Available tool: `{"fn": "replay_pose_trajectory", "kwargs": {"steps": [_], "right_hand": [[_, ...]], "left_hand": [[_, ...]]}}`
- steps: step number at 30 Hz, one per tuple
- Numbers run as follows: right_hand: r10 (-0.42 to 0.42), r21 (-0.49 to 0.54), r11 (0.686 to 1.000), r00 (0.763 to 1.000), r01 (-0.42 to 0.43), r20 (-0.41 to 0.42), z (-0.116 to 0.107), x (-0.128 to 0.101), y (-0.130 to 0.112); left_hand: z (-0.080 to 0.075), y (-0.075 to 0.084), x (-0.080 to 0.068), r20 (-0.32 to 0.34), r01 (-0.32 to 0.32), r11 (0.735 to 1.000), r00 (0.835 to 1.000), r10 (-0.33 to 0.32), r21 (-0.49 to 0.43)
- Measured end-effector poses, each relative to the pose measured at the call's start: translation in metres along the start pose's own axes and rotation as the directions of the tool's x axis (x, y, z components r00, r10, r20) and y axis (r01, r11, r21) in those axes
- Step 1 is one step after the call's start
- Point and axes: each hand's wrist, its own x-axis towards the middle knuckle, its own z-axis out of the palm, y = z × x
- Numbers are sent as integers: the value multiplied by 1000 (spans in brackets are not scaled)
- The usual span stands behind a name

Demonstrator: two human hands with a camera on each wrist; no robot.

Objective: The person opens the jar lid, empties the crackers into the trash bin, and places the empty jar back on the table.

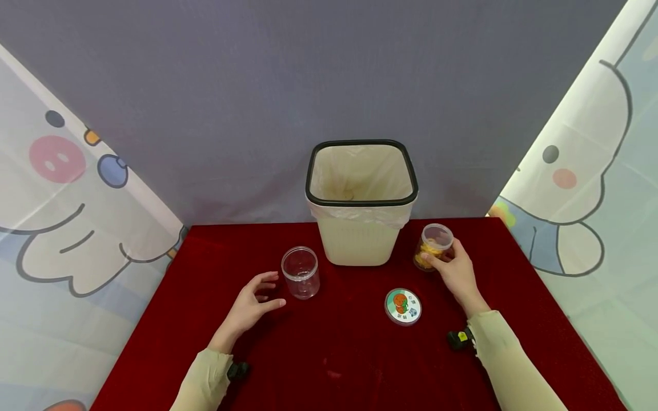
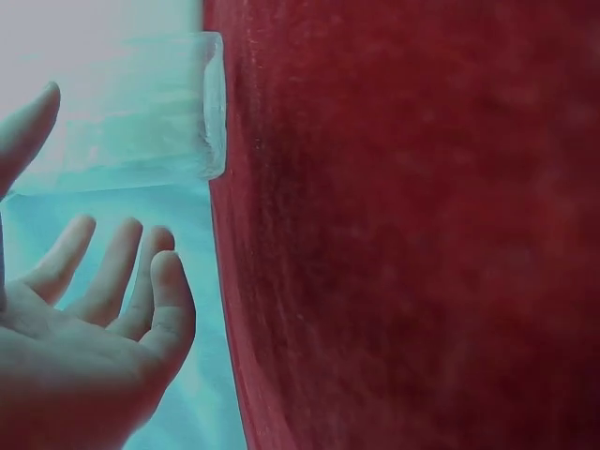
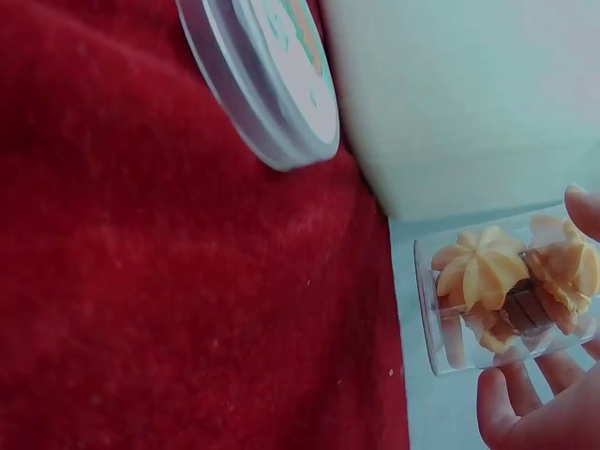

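In the head view my right hand [image 1: 457, 274] grips a clear jar of yellow cookies [image 1: 433, 248], thumb on the near side. The right wrist view shows the piped cookies [image 3: 483, 269] through the wall, with a narrow gap between the jar's base and the red cloth. To the left, an empty clear jar [image 1: 301, 274] stands upright on the cloth. My left hand [image 1: 252, 305] is beside it, fingers spread and slightly bent, apart from the jar; the left wrist view shows the palm [image 2: 75, 356] holding nothing. A round lid [image 1: 403, 306] with a cartoon label lies left of my right forearm.
A cream waste bin [image 1: 357, 237] with a black rim and a plastic liner stands at the back middle, between the two jars. Red cloth [image 1: 329, 354] covers the table. A grey panel [image 1: 247, 114] rises behind, and cartoon-printed curtains hang on both sides.
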Motion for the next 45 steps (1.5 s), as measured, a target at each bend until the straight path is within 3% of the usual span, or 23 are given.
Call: {"fn": "replay_pose_trajectory", "kwargs": {"steps": [7, 18, 25, 30, 45], "right_hand": [[-43, -44, 998, 998, 45, 53, 5, -14, -12], [-130, -28, 990, 984, 135, 121, 17, -37, -22], [-175, -52, 981, 970, 186, 169, 26, -49, -26], [-217, -8, 975, 957, 222, 193, 34, -60, -29], [-240, 68, 971, 929, 230, 283, 59, -88, -36]], "left_hand": [[1, -1, -6, 50, 21, 1000, 998, -22, 19], [11, 1, -11, 148, -42, 999, 988, 42, 0], [19, 9, -10, 217, -86, 996, 972, 88, -17], [27, 18, -10, 248, -79, 996, 965, 87, -42], [60, 35, -6, 367, -88, 990, 922, 121, -106]]}}
